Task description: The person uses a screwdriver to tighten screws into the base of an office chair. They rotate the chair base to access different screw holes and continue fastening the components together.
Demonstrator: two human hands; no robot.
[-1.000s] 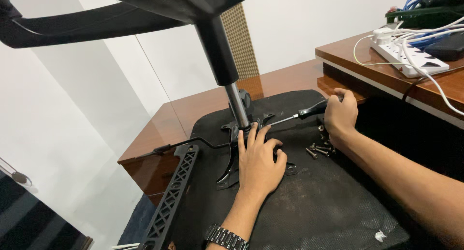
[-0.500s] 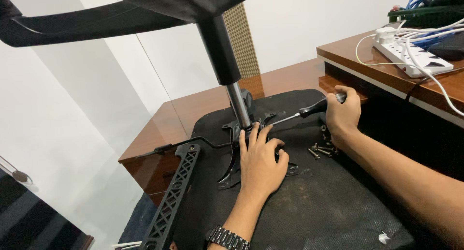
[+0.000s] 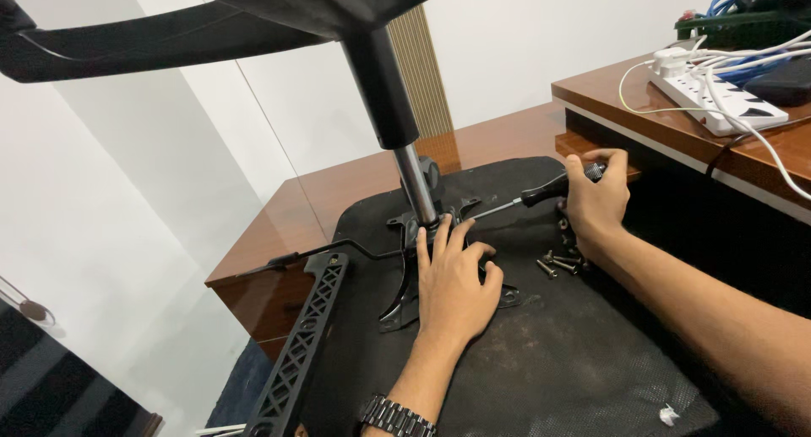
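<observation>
One camera only, worn on my head. It faces forward and down, close over my left hand [image 3: 456,281] and right hand [image 3: 596,202], above the wooden surface [image 3: 355,192].

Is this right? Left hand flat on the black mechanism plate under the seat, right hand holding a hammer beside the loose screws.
Not quite. In the head view the right hand holds a screwdriver, not a hammer. The rest holds: the left hand lies flat on the black mechanism plate, and the loose screws lie beside the right hand.
</observation>
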